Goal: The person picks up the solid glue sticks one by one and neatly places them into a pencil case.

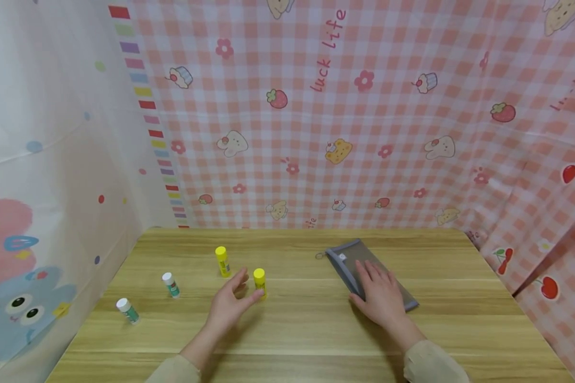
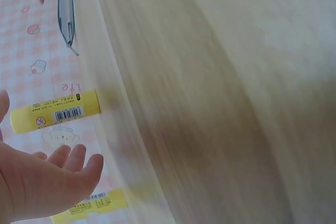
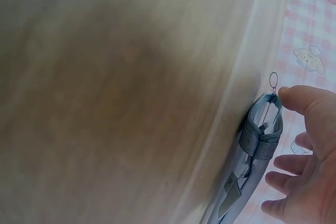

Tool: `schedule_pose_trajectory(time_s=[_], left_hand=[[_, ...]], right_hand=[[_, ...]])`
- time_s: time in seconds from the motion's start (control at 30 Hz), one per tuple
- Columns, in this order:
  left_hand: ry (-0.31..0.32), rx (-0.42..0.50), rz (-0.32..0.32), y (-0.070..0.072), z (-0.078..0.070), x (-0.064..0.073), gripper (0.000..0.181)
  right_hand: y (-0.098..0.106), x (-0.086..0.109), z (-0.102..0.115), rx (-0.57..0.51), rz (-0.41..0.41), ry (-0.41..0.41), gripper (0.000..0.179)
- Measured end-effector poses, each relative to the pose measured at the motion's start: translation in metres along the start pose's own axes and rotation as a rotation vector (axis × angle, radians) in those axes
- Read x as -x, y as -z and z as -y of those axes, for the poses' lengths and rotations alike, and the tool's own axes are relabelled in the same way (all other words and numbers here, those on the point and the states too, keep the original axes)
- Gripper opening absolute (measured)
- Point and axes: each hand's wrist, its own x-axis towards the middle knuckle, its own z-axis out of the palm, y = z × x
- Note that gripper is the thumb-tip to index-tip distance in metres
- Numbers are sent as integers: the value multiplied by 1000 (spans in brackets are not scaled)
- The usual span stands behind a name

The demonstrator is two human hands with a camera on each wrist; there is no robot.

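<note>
My left hand (image 1: 230, 303) is spread beside an upright yellow glue stick (image 1: 260, 276), its thumb overlapping the stick's lower part in the head view. A gap shows between that hand and the yellow tube in the left wrist view. Another yellow glue stick (image 1: 222, 259) stands just behind the left fingers. On the right, a flat grey zip pouch (image 1: 356, 250) with a wire ring at its zipper end lies at a slant. Over it rests my right hand (image 1: 382, 298), fingers extended; in the right wrist view the thumb is near the pouch's (image 3: 254, 148) ringed end.
Two smaller glue sticks with white caps and green labels stand at the left, one (image 1: 170, 285) farther back and one (image 1: 127, 310) nearer. They share a wood-grain table (image 1: 297, 330) with the pouch. A pink checked cloth (image 1: 316, 122) hangs behind the table's back edge.
</note>
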Motion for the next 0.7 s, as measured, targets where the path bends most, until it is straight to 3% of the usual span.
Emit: schedule_pose_trajectory(time_s=[0.33,0.7], left_hand=[[2,113,-4,-5,2,-2,72],[-22,227,-66,-15,3,-5,61]], right_hand=[[-5,-3,0,43,69,-18,74],[-5,-2,1,50,89,-42,70]])
